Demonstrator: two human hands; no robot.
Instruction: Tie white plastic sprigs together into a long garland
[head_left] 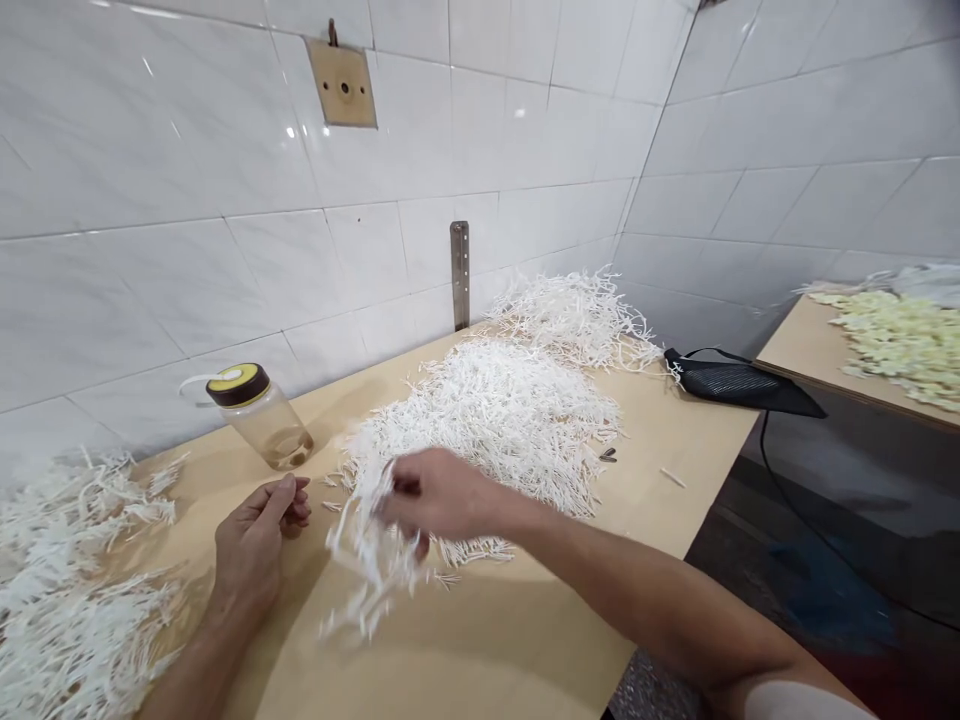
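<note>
My right hand (442,492) is closed around a loose bunch of thin white strips (371,575), which hang below the fingers and are blurred by motion. Just behind that hand lies a large heap of short white strips (502,410), spread over the tan board of the table (465,660). To the left, my left hand (259,530) hovers or rests near the board with its fingers curled in and the thumb against them. Whether anything is between those fingers is hidden.
A clear bottle (262,425) with a yellow and black lid stands by the tiled wall. White strips (67,570) pile up at the left, longer strands (577,315) at the back. A black mesh pouch (731,385) lies at the right edge; yellowish pieces (900,340) cover another board.
</note>
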